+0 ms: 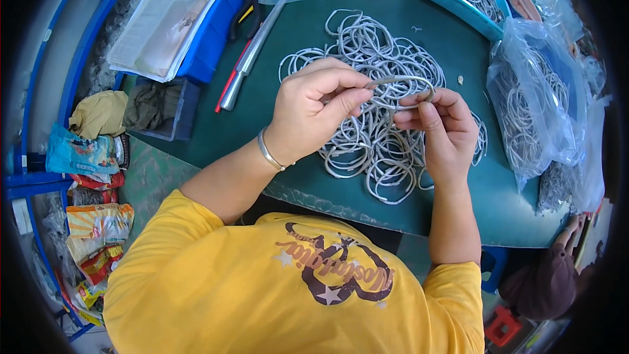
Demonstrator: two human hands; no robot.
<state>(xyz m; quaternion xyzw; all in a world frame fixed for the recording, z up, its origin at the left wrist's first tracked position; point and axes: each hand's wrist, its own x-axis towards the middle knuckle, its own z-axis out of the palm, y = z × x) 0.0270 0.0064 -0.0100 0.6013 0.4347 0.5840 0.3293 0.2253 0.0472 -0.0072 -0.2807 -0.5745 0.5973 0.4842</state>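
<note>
Both hands pinch one grey ring (pixel 407 85) just above the table (pixel 452 196): left hand (pixel 313 113) and right hand (pixel 438 124) each have fingers closed tight on an end (probably to keep it steady). Right under them sits the heap of rings (pixel 373 137), then a clear bag (pixel 534 105) and a blue bin (pixel 458 1) with more.

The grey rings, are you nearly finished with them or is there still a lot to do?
Done, it seems: a blue tray and a clear bag at the right already hold rings. In hand: the left hand and right hand pinch one grey ring between their fingers. Left: a big loose pile of rings still covers the green table, so probably lots.
</note>
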